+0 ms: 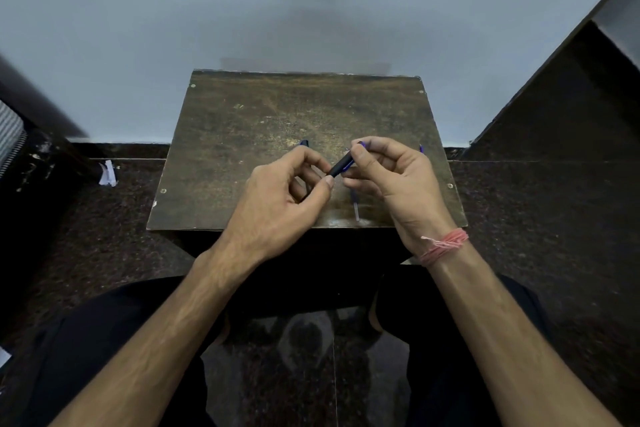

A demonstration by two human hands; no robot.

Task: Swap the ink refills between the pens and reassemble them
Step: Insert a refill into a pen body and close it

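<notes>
Both hands hover above the worn tabletop: left hand pinches the dark pen barrel at its lower end, right hand closes its grip around the upper end. Beneath lies a loose refill.

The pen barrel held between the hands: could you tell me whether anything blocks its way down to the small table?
Nothing visible does. The pen barrel is pinched between the left hand and right hand above the wooden table. A loose refill lies on the table just below the right hand, so set the barrel down beside it.
</notes>
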